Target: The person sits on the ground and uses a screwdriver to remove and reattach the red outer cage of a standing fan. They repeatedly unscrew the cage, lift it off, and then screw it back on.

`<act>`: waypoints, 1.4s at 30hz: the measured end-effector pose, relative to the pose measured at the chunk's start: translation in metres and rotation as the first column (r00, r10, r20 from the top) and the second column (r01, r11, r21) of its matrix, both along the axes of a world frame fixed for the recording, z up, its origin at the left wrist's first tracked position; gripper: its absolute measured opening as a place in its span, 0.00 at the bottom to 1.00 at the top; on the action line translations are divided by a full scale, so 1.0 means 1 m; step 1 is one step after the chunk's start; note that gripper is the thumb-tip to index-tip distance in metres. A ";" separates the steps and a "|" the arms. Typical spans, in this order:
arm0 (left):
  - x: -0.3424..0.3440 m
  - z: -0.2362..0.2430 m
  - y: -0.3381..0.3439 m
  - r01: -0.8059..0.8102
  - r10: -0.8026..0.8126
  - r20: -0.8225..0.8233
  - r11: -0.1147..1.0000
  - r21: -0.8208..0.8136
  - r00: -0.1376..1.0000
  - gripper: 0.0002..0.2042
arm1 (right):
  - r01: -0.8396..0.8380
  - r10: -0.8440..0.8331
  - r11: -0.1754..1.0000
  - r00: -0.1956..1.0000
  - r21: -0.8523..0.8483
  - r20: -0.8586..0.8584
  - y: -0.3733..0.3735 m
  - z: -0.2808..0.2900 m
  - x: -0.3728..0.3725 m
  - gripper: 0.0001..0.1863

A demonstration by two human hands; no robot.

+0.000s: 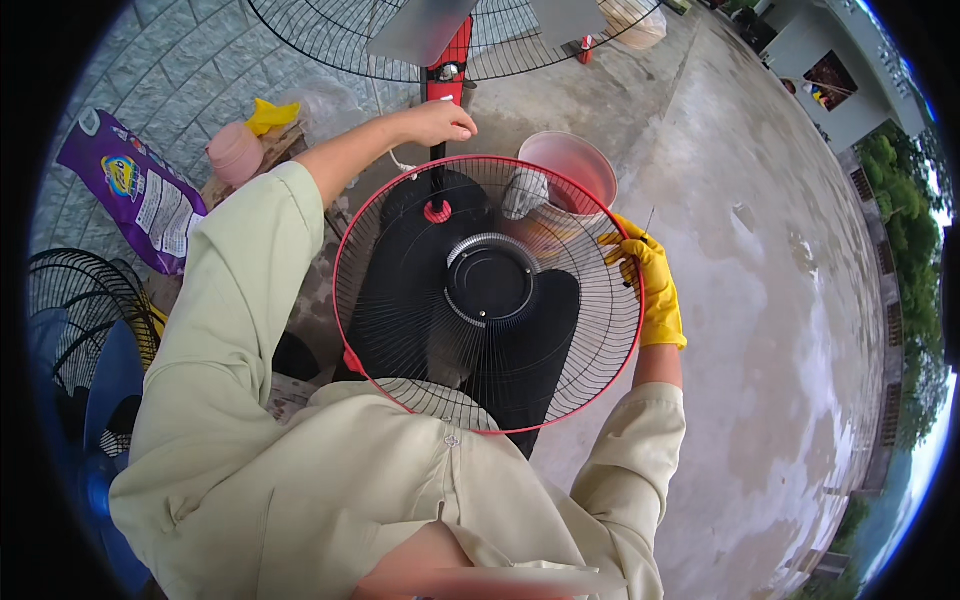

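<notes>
My right hand [648,285], in a yellow rubber glove, grips the right edge of a round fan grille [400,385] with thin dark wires, a red rim and a black centre disc. The grille lies in front of my body, above my dark-clothed legs. Ahead of it stands a pedestal fan with a red and black pole [448,85], grey blades [425,30] and a black wire rear grille [330,50]. My bare left hand [435,122] is closed at this pole and covers part of it. Whether its fingers wrap the pole is hidden.
A pink bucket [585,165] with a pale cloth [525,193] stands ahead. At left are a purple bag [135,190], a pink pot [235,153], a yellow cloth [272,116] and another fan with blue blades [110,380]. Wet concrete ground [760,350] stretches to the right.
</notes>
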State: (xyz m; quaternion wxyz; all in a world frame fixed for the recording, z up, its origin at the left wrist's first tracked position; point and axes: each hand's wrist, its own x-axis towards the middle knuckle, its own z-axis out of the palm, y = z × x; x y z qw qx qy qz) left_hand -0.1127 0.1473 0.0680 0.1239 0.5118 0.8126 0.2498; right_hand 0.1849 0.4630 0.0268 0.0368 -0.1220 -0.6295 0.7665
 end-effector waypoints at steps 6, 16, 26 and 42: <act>-0.012 -0.081 0.050 -0.187 0.189 0.022 0.979 -0.075 0.982 0.14 | -0.042 0.037 0.987 0.999 0.152 0.035 0.003 0.016 -0.016 0.24; 0.001 -0.058 0.081 -0.218 0.291 0.582 0.957 -0.194 0.759 0.14 | -0.054 -0.077 0.520 0.991 0.852 0.111 0.027 0.016 -0.105 0.20; -0.015 -0.056 0.096 -0.233 0.257 0.613 0.965 -0.121 0.747 0.11 | -0.338 0.072 0.731 0.902 0.593 0.425 -0.030 0.002 -0.201 0.20; -0.030 -0.076 0.090 -0.256 0.237 0.381 0.967 -0.001 0.894 0.08 | -0.378 0.270 0.571 0.925 0.729 0.269 -0.034 -0.009 -0.234 0.09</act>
